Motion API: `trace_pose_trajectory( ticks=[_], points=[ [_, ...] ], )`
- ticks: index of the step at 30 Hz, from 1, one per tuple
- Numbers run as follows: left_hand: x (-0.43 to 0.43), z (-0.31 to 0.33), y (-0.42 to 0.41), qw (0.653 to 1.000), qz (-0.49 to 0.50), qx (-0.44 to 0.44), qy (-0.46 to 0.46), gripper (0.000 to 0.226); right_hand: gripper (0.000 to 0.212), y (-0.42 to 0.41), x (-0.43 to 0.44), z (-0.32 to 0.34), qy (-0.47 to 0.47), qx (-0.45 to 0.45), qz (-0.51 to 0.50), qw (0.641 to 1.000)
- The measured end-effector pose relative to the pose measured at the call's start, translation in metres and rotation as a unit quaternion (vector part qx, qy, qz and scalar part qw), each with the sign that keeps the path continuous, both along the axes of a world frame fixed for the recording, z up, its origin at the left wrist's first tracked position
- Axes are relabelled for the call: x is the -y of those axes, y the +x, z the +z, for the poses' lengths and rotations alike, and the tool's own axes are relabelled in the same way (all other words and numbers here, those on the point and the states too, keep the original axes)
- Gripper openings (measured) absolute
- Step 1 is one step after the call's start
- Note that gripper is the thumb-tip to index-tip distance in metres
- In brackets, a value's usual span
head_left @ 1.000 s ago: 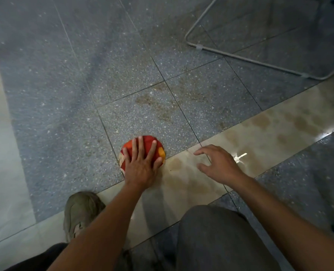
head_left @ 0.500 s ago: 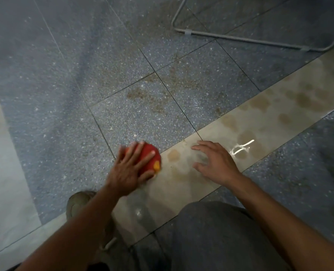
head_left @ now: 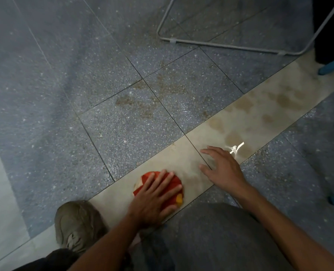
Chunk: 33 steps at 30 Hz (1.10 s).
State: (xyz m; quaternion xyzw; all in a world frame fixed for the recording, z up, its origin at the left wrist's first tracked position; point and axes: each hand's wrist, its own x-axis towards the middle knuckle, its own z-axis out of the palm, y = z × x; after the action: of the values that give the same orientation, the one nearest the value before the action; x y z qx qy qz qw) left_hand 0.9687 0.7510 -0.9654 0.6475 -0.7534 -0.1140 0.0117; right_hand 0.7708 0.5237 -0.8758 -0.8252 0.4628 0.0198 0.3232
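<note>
A floor of grey speckled tiles [head_left: 45,114] spreads ahead of and to the left of both hands. A pale beige band of tile [head_left: 260,114] crosses it on a slant, passing under the hands and running off beyond the right hand. Brown stains [head_left: 142,102] mark the grey tile ahead of the hands and continue in blotches along the band past the right hand. The person's grey-trousered knee [head_left: 211,241] fills the space between the two forearms, nearer the body than either hand. Well ahead of the right hand lies a thin metal frame [head_left: 221,45] with a rounded corner. A worn olive shoe [head_left: 78,223] stands just left of the left wrist. The left hand [head_left: 152,200] lies flat, fingers straight and fanned, pressing down on a red cloth [head_left: 145,178]. The cloth is bunched on the beige band, directly under that palm, with a yellow patch showing beside the thumb. The right hand [head_left: 223,169] is open and holds nothing, its fingers spread over the band just right of the cloth; whether they touch the tile cannot be told. A blue leg [head_left: 332,65] stands far beyond the right hand. A bright glint [head_left: 234,148] shines just past its fingertips.
</note>
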Motion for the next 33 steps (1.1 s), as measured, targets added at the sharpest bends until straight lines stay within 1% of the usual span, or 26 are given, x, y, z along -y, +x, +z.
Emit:
trace_pose_trajectory(
  ticks=[1, 2, 3, 4, 6, 8, 9, 10, 11, 13, 15, 17, 19, 20, 21, 22, 23, 24, 26, 27, 28, 29, 30, 31, 32, 33],
  points=[
    [-0.001, 0.001, 0.019, 1.0, -0.029, 0.01, -0.001, 0.073, 0.053, -0.005, 0.002, 0.001, 0.001, -0.004, -0.008, 1.0],
    [0.003, 0.002, 0.039, 0.999, -0.038, 0.023, -0.007, 0.072, 0.054, -0.011, 0.004, 0.002, 0.001, -0.006, -0.015, 1.0],
    [0.012, 0.005, 0.056, 0.999, -0.017, 0.031, -0.009, 0.071, 0.054, -0.017, 0.005, 0.002, -0.002, -0.008, -0.022, 1.0],
    [0.025, 0.007, 0.068, 0.999, 0.029, 0.03, -0.009, 0.071, 0.053, -0.022, 0.006, 0.002, -0.007, -0.009, -0.031, 0.999],
    [0.059, 0.01, 0.072, 0.986, 0.166, 0.025, -0.003, 0.072, 0.052, -0.033, 0.007, 0.003, -0.016, -0.015, -0.054, 0.998],
    [0.094, 0.012, 0.051, 0.948, 0.317, 0.022, 0.01, 0.076, 0.052, -0.041, 0.005, 0.001, -0.015, -0.025, -0.064, 0.998],
    [0.111, 0.014, 0.035, 0.927, 0.373, 0.011, 0.017, 0.077, 0.053, -0.043, 0.004, 0.0, -0.015, -0.03, -0.064, 0.997],
    [0.124, 0.016, 0.018, 0.913, 0.408, -0.002, 0.017, 0.078, 0.052, -0.045, 0.004, 0.0, -0.018, -0.033, -0.063, 0.997],
    [0.132, 0.018, 0.0, 0.91, 0.413, -0.013, 0.014, 0.077, 0.052, -0.046, 0.004, -0.001, -0.022, -0.032, -0.062, 0.997],
    [0.133, 0.015, -0.036, 0.935, 0.354, -0.027, 0.004, 0.075, 0.052, -0.044, 0.007, 0.0, -0.029, -0.028, -0.059, 0.997],
    [0.114, 0.009, -0.069, 0.971, 0.235, -0.052, -0.004, 0.074, 0.052, -0.039, 0.01, 0.0, -0.036, -0.028, -0.057, 0.997],
    [0.078, 0.0, -0.084, 0.994, 0.094, -0.058, 0.0, 0.073, 0.053, -0.035, 0.01, 0.0, -0.035, -0.029, -0.052, 0.998],
    [0.046, -0.007, -0.064, 0.999, -0.03, -0.036, -0.008, 0.074, 0.053, -0.034, 0.01, 0.002, -0.032, -0.026, -0.049, 0.998],
    [0.036, -0.007, -0.042, 0.997, -0.076, -0.023, -0.016, 0.074, 0.053, -0.034, 0.011, 0.003, -0.029, -0.023, -0.047, 0.998],
    [0.03, -0.007, -0.017, 0.994, -0.103, -0.009, -0.019, 0.074, 0.053, -0.035, 0.012, 0.004, -0.026, -0.022, -0.047, 0.998],
    [0.028, -0.005, 0.01, 0.994, -0.107, 0.007, -0.02, 0.073, 0.054, -0.037, 0.013, 0.005, -0.024, -0.021, -0.048, 0.998],
    [0.031, -0.002, 0.037, 0.996, -0.087, 0.019, -0.019, 0.073, 0.054, -0.038, 0.014, 0.006, -0.023, -0.021, -0.05, 0.998],
    [0.038, 0.001, 0.059, 0.999, -0.043, 0.024, -0.015, 0.072, 0.054, -0.039, 0.014, 0.006, -0.022, -0.024, -0.053, 0.998],
    [0.064, 0.005, 0.08, 0.996, 0.089, 0.021, -0.007, 0.071, 0.054, -0.04, 0.016, 0.004, -0.024, -0.025, -0.052, 0.998],
    [0.082, 0.007, 0.076, 0.985, 0.17, 0.02, -0.003, 0.072, 0.054, -0.038, 0.016, 0.004, -0.025, -0.024, -0.048, 0.998],
    [0.102, 0.009, 0.066, 0.967, 0.256, 0.019, 0.001, 0.074, 0.054, -0.035, 0.017, 0.005, -0.024, -0.023, -0.042, 0.999],
    [0.122, 0.013, 0.05, 0.943, 0.332, 0.014, 0.009, 0.075, 0.054, -0.031, 0.017, 0.006, -0.022, -0.025, -0.033, 0.999],
    [0.139, 0.016, 0.033, 0.921, 0.388, 0.003, 0.016, 0.075, 0.054, -0.026, 0.019, 0.008, -0.023, -0.026, -0.022, 0.999],
    [0.151, 0.019, 0.016, 0.91, 0.413, -0.012, 0.019, 0.075, 0.055, -0.02, 0.02, 0.009, -0.026, -0.029, -0.008, 0.999],
    [0.155, 0.019, 0.0, 0.914, 0.406, -0.024, 0.016, 0.075, 0.057, -0.012, 0.023, 0.01, -0.03, -0.031, 0.009, 0.999],
    [0.151, 0.017, -0.017, 0.929, 0.368, -0.033, 0.011, 0.075, 0.058, -0.003, 0.025, 0.012, -0.033, -0.037, 0.026, 0.998]
  ],
)
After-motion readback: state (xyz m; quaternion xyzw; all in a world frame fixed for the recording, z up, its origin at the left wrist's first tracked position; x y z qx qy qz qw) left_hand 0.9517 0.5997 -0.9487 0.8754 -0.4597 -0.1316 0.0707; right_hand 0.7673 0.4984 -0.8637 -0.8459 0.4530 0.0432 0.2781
